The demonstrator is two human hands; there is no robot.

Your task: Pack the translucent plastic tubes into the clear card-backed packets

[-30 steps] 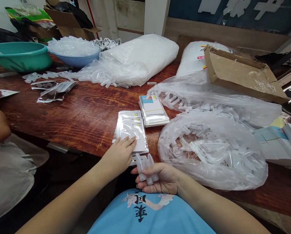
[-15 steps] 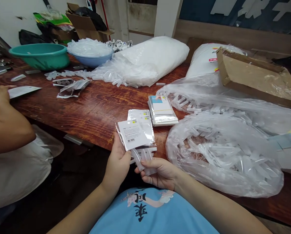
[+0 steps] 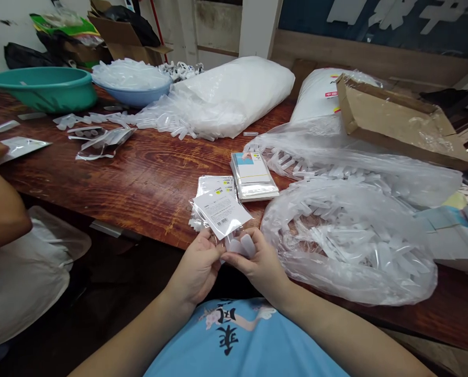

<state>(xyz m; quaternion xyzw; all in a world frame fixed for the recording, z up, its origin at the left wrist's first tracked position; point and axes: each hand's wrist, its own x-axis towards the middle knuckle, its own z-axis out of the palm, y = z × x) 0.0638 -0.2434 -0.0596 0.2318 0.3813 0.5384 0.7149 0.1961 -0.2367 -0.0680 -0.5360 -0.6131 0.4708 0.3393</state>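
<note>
The left hand [image 3: 197, 267] pinches a clear bag [image 3: 223, 213], its card [image 3: 229, 207] showing a barcode [image 3: 222, 222]. The right hand [image 3: 264, 262], beside it, pinches plastic pieces [image 3: 247, 245].

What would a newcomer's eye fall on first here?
Probably the bulging white sack at the back middle and the teal basin at the back left. Nearer, a crumpled clear bag spreads out on the right. At front centre, the left hand holds a clear packet and the right hand some translucent plastic pieces.
</note>
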